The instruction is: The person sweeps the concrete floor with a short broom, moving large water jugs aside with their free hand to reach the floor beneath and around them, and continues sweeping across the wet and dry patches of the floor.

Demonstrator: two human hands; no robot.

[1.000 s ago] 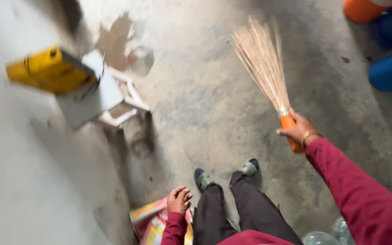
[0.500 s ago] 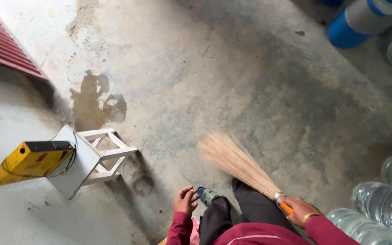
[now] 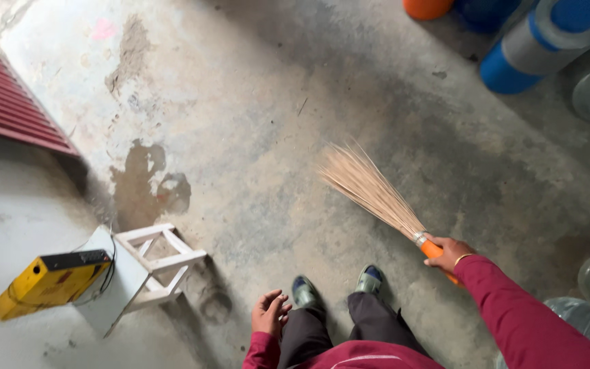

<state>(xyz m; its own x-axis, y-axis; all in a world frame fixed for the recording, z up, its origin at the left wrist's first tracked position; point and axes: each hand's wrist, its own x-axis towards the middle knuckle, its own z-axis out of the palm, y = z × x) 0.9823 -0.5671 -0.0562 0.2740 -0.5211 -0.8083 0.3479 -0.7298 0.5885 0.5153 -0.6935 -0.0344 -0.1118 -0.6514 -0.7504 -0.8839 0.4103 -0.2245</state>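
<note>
We note the broom (image 3: 377, 195) has swung out from beside our feet since half a second ago — bristles now fan mid-floor. Right hand (image 3: 447, 253) grip closed around its orange handle; left hand (image 3: 270, 313) loosely spread, empty — sweeping stroke under way.

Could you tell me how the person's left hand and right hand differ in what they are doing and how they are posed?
The right hand is closed around the orange handle of the broom, while the left hand holds nothing. The right hand reaches out over the concrete floor on an extended arm; the left hand hangs close by the leg, fingers loosely curled. The right wrist wears a thin bangle; none shows on the left. Both come from dark red sleeves.
</note>
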